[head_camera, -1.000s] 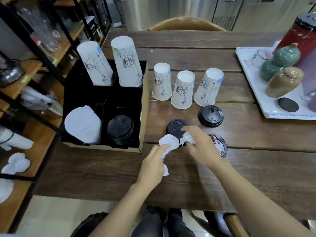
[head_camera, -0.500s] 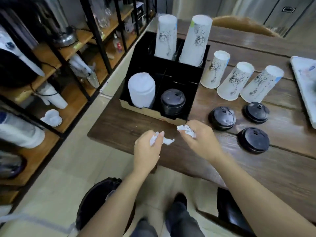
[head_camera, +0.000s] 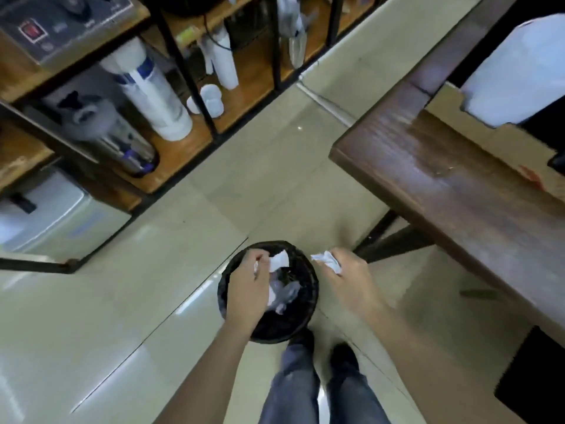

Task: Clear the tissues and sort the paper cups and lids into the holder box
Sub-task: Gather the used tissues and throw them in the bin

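Observation:
My left hand (head_camera: pixel 249 286) hovers over a round black waste bin (head_camera: pixel 301 319) on the floor, pinching a crumpled white tissue (head_camera: pixel 278 261). My right hand (head_camera: pixel 345 278) is just right of the bin's rim, closed on a second crumpled tissue (head_camera: pixel 326 260). More white paper lies inside the bin. Only a corner of the cardboard holder box (head_camera: pixel 452 123) shows at the top right on the table, with a stack of white lids (head_camera: pixel 516 75) in it. The paper cups and the black lids are out of view.
The dark wooden table (head_camera: pixel 434 179) fills the right side, its corner pointing toward the floor. A black-framed wooden shelf rack (head_camera: pixel 183 71) with appliances, cup sleeves and bottles runs along the left and top. Beige tiled floor lies between them. My legs and shoes are below the bin.
My view swung down and left from the table to the floor. Both hands carried their tissues off the table edge and now hang over the waste bin.

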